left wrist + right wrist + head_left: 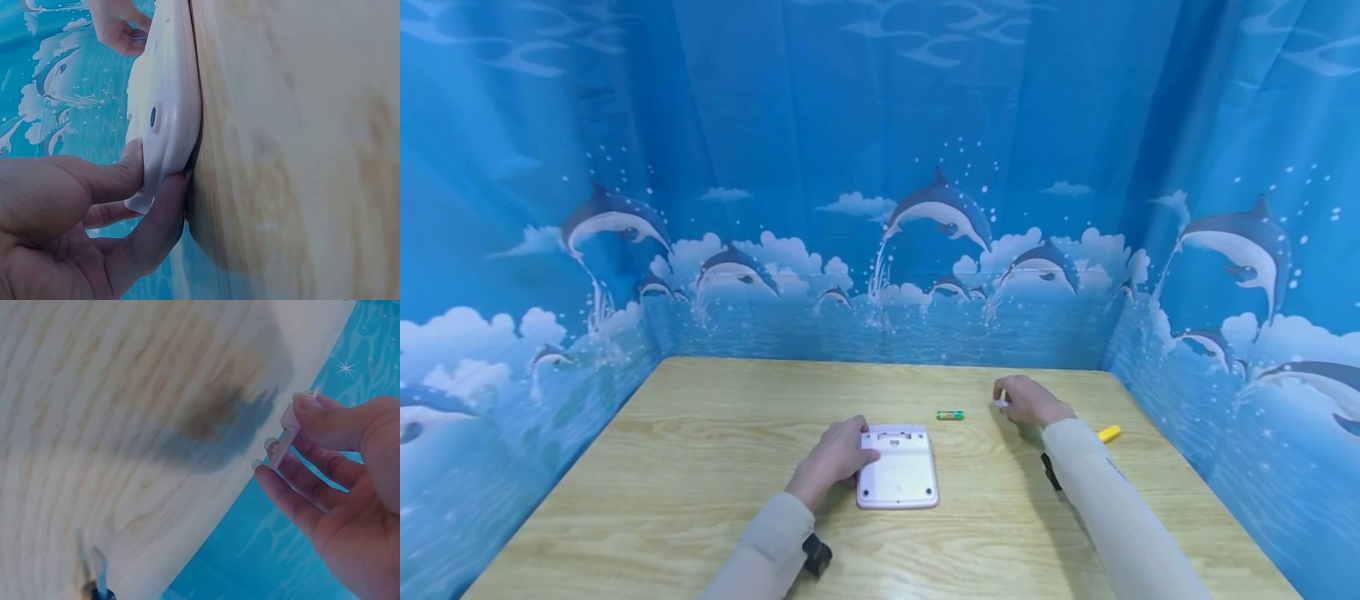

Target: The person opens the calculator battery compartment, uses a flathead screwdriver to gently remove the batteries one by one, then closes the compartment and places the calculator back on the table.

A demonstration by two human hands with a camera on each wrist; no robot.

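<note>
Left fingers (156, 237): drawn in to the thickness of an edge, thumb on the upturned back and a finger beneath, pinching the device's left side.
Right fingers (290, 499): nearly closed, thumb against fingertips, with a small white piece (289, 419) pinched between them, raised off the surface toward its far right.
White piece: probably the battery cover, judging by its size and its likeness to the device; well apart from the slot.
White device (898, 479): back upward on the surface in front of the person, round dark feet showing near the lower corners; it looks like a calculator, though its face is hidden.
Slot (895, 435): uncovered, near the device's far edge; too small in the head view to say whether anything sits inside.
Green battery (950, 415): lying on its side, outside the device, just beyond its far right corner, touched by neither hand.
Done: the compartment seems already uncovered, and one battery is plainly out of it.
Left: the cover is not seated, so closing the compartment appears undone; whether the battery belongs to that work is not shown.
Yellow item (1109, 433): on the surface beyond the right sleeve (1090, 467), partly hidden, perhaps a tool handle.
Surface (737, 417): wood-grained, with a dolphin-printed blue curtain (850, 100) behind.
</note>
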